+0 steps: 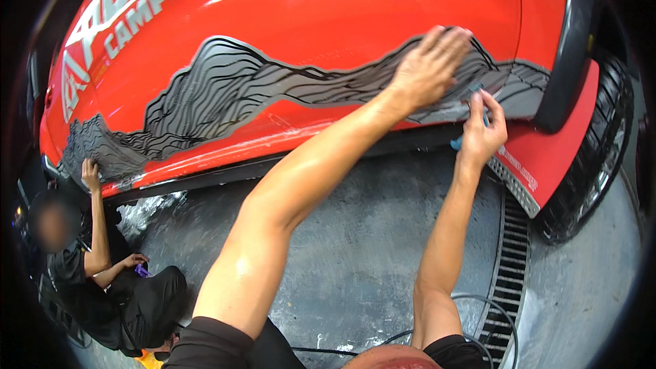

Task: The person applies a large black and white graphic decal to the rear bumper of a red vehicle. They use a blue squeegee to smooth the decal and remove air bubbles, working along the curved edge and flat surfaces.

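A grey vinyl decal (pixel 219 85) with black wavy contour lines runs in a mountain shape along the lower side of a red vehicle (pixel 383 7). My left hand (pixel 432 68) lies flat on the decal near its right end, fingers stretched out. Lower and to the right, my right hand (pixel 486 128) is closed in a pinch against the decal's lower edge. Small blue parts of a thin tool (pixel 456 143) show beside and behind its fingers; most of the tool is hidden by the hand.
A black wheel-arch trim (pixel 568 55), a red mud flap (pixel 557 154) and a tyre (pixel 601 157) stand at right. A floor grate (pixel 506 266) and a dark hose (pixel 509 318) lie below. At left a crouching co-worker (pixel 75 287) touches the decal, holding a purple tool (pixel 142 270).
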`<action>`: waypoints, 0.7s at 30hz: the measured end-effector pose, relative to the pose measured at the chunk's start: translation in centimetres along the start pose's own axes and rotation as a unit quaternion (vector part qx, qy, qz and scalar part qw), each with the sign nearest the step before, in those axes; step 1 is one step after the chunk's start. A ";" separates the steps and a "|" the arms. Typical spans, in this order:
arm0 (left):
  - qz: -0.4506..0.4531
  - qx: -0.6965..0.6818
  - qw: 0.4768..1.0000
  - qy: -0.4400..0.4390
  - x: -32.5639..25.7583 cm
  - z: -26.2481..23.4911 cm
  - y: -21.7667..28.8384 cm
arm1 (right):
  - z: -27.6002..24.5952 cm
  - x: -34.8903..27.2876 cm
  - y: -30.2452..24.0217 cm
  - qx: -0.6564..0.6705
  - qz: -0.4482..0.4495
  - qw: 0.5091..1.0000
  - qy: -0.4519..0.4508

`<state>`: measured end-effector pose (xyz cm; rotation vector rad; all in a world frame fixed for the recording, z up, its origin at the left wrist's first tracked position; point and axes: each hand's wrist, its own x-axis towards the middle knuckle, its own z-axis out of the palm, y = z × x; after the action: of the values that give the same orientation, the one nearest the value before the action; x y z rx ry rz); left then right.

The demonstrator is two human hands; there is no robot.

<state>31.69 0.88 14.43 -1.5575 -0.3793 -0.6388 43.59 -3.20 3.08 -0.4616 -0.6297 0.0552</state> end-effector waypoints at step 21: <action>-0.244 -0.004 0.969 -0.039 -22.5 -13.2 -36.1 | -4.0 2.2 -0.8 0.069 0.047 0.996 0.015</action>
<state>-9.73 -5.53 29.65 -1.5063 -0.8362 -0.9577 47.60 -5.14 1.80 -0.3581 -0.5715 0.1791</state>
